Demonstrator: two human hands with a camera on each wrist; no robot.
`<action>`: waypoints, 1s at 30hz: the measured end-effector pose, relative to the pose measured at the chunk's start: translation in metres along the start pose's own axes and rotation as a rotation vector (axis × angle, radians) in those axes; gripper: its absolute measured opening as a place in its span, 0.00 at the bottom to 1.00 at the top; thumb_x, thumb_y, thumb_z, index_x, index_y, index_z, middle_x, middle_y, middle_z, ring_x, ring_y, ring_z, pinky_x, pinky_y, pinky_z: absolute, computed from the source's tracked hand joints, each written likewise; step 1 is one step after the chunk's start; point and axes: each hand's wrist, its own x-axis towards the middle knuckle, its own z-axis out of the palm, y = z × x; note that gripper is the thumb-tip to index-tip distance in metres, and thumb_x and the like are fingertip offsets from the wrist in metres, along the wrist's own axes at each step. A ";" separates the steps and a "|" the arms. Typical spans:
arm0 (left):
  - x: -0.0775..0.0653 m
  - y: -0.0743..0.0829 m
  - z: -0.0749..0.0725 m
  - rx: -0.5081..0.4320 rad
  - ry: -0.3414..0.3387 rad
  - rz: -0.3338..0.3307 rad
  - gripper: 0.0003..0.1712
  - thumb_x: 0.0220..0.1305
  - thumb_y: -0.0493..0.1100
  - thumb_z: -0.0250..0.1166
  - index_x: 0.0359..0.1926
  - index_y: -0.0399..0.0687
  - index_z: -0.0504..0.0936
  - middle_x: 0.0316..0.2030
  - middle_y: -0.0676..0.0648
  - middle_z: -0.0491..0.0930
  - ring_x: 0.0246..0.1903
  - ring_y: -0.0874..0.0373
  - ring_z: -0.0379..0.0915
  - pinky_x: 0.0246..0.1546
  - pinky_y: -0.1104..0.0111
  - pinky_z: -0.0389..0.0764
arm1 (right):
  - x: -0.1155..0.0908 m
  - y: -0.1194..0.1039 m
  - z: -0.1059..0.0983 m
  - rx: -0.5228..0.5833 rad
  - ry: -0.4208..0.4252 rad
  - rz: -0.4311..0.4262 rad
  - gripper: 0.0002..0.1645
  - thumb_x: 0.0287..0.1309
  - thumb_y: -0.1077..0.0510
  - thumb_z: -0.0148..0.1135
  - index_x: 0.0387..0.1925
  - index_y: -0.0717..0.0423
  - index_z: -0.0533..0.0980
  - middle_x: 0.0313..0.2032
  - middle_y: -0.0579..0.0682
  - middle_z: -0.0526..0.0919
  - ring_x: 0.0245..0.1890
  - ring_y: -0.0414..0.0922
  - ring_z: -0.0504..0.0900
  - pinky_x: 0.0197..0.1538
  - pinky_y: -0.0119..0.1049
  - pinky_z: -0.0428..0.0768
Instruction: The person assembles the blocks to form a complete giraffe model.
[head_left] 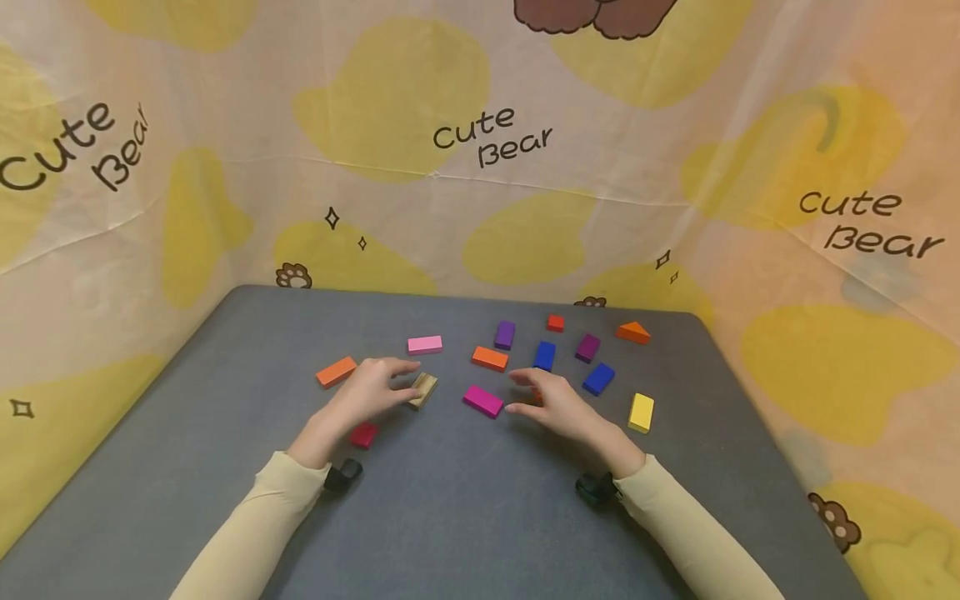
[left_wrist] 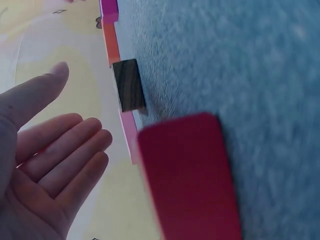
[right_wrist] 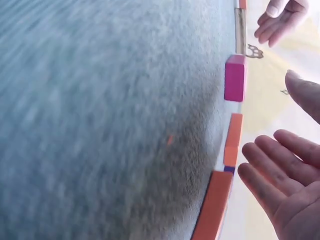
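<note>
My left hand (head_left: 369,388) hovers over the left part of the table, thumb apart from straight fingers, holding nothing. Its thumb tip overlaps a bare wooden block (head_left: 424,389) in the head view; the left wrist view shows a gap between the hand and this block (left_wrist: 129,85). Below the left palm lies a dark red block (head_left: 364,435). My right hand (head_left: 561,406), also holding nothing, has its thumb and fingers spread near a magenta block (head_left: 482,401). An orange-red block (right_wrist: 213,207) lies beside it, mostly hidden under the fingers in the head view.
Orange blocks (head_left: 490,359) and a pink block (head_left: 424,345) lie farther back. To the right are blue blocks (head_left: 598,379), purple blocks (head_left: 505,335), a small red block (head_left: 555,323), an orange triangle (head_left: 633,333) and a yellow block (head_left: 641,412). Printed cloth walls edge the grey table (head_left: 457,517).
</note>
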 end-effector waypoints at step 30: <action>0.005 -0.009 0.013 -0.060 -0.043 -0.098 0.28 0.46 0.48 0.76 0.48 0.41 0.83 0.38 0.47 0.84 0.35 0.59 0.79 0.37 0.64 0.80 | 0.028 0.003 0.020 0.066 -0.098 -0.004 0.30 0.51 0.48 0.70 0.54 0.56 0.76 0.50 0.50 0.81 0.48 0.44 0.80 0.53 0.40 0.79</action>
